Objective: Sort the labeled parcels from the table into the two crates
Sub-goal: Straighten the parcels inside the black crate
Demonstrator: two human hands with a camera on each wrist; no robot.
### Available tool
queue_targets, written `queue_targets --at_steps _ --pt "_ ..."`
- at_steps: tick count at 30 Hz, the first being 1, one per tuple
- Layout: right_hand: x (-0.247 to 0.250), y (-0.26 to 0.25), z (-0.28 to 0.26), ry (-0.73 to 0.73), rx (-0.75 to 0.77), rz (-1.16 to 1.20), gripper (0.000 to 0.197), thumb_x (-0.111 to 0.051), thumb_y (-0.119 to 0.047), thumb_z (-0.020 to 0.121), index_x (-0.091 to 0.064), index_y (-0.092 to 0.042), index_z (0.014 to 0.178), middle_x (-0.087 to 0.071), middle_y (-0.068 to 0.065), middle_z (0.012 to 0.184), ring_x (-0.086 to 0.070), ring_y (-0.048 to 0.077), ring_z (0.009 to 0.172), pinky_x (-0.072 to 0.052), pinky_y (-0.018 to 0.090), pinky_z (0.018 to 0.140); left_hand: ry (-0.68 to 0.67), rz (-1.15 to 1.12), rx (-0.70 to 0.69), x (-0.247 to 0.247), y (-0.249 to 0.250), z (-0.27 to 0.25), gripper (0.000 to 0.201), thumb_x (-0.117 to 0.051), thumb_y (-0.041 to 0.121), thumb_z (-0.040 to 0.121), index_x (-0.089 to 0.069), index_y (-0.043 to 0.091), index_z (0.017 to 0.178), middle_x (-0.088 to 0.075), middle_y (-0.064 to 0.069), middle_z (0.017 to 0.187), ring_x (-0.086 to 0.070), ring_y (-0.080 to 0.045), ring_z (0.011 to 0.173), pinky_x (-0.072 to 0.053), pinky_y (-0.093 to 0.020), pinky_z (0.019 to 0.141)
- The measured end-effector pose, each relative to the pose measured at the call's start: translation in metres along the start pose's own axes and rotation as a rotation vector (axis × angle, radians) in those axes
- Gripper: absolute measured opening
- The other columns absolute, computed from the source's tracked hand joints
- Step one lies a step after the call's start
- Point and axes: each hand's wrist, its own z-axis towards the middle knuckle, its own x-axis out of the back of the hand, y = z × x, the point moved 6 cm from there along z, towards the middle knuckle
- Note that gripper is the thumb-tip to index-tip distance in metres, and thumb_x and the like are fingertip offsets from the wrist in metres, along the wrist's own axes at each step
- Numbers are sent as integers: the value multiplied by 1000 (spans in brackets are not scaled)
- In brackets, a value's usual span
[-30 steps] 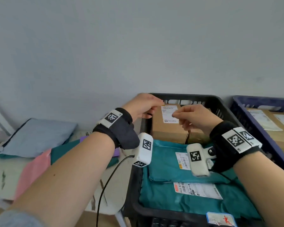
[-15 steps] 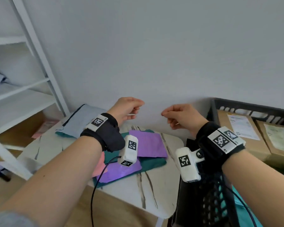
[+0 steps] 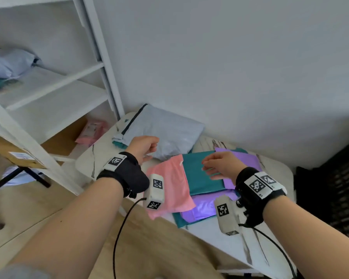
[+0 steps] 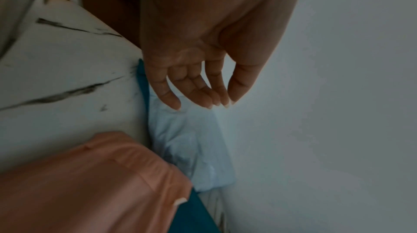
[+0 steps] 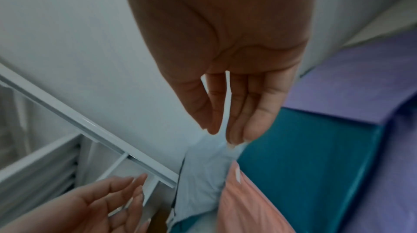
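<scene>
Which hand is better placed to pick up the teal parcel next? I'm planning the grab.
Right. The right hand hovers open directly over the teal parcel; the left hand is off over the grey parcel.

A white shelving unit (image 3: 48, 87) stands left of the table, against a pale grey wall (image 3: 230, 67).

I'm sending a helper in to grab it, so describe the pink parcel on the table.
On the marble-patterned table by the white shelving, find the pile of flat mailers. The pink parcel overlaps the teal one, its near corner overhanging the table edge. It is the pile's only pink one.
</scene>
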Motion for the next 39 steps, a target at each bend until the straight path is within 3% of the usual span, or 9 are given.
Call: queue_targets --at_steps 4,8,11,17,22,25,28,35,39 --pt "-37 24 19 -12 -120 -7 6 -57 -7 93 -62 -10 93 -64 9 92 -61 16 67 -53 23 56 22 1 141 21 -36 30 10 -57 16 91 -54 17 81 -49 0 82 -50 -13 79 -36 -34 84" --pt "-53 40 31 38 -217 -35 19 -57 -5 92 -57 -10 111 -63 6 90 -62 18 64 -48 24 52 -1 40 278 23 -79 44 16 -59 20 90 -59 13 104 -53 -3 97 -50 -20 101 -39 -37 86" --pt "-59 47 38 34 -266 -45 24 -58 -5 90 -55 -11 113 -66 6 92 -63 16 59 -43 20 46 -51 37 317 16 -95 51 14 -58 17 93 -55 13 79 -50 -2 79 -52 -24 85 -41 -36 86" --pt "-70 52 49 29 -296 -142 29 -75 -6 78 -65 -11 105 -62 4 80 -53 13 55 -38 21 45 -75 -73 366 11 -105 49 19 -59 7 90 -56 8 72 -58 -5 68 -50 -17 62 -40 -29 57" --pt "-82 40 47 -12 -263 -88 18 -71 5 74 -71 -7 89 -56 8 70 -41 13 51 -33 22 46 -41 -103 394 17 -107 54 18 -57 4 91 -55 7 73 -53 2 35 -47 -15 60 -39 -31 57" --pt "-90 21 41 -87 -231 66 18 -66 12 76 -69 -5 80 -50 6 62 -36 11 47 -30 19 42 -36 -70 392 21 -105 53 10 -59 17 90 -60 10 97 -66 -6 77 -56 -19 80 -45 -35 73" --pt "-92 -8 33 -135 -173 191 21 -62 14 78 -67 -6 77 -54 2 54 -42 7 39 -37 16 40 -36 -66 376 23 -96 49 42 -58 30 92 -52 16 131 -49 -10 130 -51 -24 118 -41 -48 98" --pt "-56 -73 14 -80 -17 247 22 -64 11 78 -69 -10 76 -56 0 57 -43 8 43 -38 17 42 -49 -135 246 19 -41 28 49 -61 36 91 -48 16 133 -47 -11 135 -54 -22 110 -45 -47 99" --pt "-18 -93 -1 -8 66 278 19 -66 11 77 -70 -7 81 -58 2 62 -48 8 48 -45 18 47 -138 -179 171 -3 -2 9 44 -71 43 83 -57 15 114 -53 -12 128 -58 -24 111 -51 -45 93"
